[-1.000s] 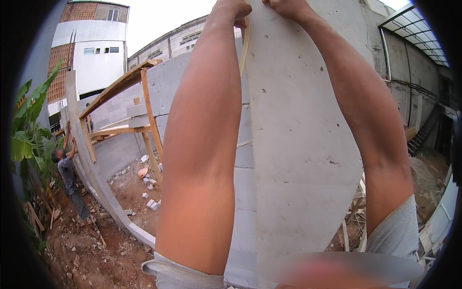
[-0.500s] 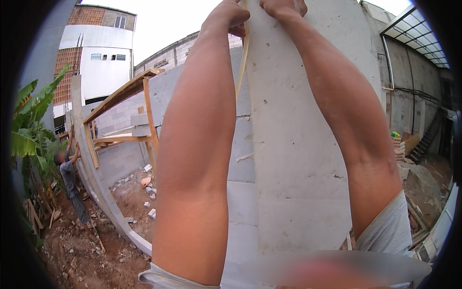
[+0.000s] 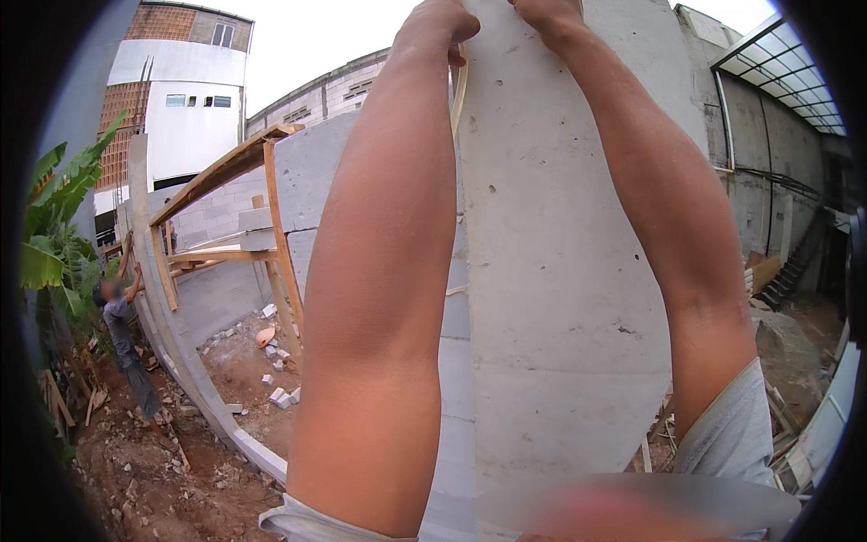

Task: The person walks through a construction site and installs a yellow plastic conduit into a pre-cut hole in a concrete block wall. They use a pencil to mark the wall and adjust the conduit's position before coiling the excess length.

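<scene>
Both my arms reach up along a tall grey concrete column. At the top edge of the picture, my left hand is closed beside the column's left edge. A thin, pale yellow strip hangs from it, running down along that edge before my forearm covers it. My right hand is raised against the upper face of the column with its fingers curled. The picture's edge cuts off its fingertips, so what they grip, if anything, is hidden.
Grey blockwork joins the column's left side. A timber frame stands beyond it. At the far left, another person reaches up beside a post, near banana leaves. Rubble covers the ground below left.
Both hands sit slightly farther right and higher in the picture, and the column's left edge has shifted a little left. Less of the strip shows below my left hand.
</scene>
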